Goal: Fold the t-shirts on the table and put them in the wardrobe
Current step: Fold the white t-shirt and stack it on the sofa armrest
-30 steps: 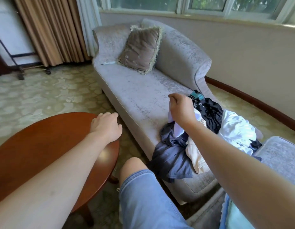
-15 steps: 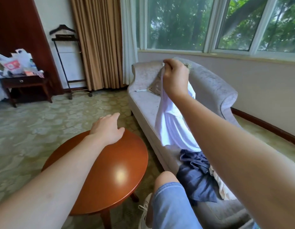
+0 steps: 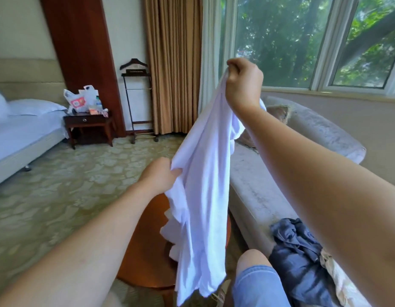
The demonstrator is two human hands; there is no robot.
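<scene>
A white t-shirt hangs in the air in front of me, over the round wooden table. My right hand holds it up high, gripping its top edge. Lower down, my left hand pinches the shirt's left edge at mid height. The cloth drapes down past the table's edge to my knee. More clothes lie in a heap on the sofa at lower right: a grey-blue garment and a cream one beside it.
A light grey sofa with a brown cushion runs along the windows on the right. A bed, a dark nightstand with plastic bags and a valet stand are at the back left. Patterned carpet covers the floor.
My right hand has lifted the white t-shirt out of the heap and up high. My left hand has left the table and taken hold of the shirt's left edge. The view has tilted upward.
</scene>
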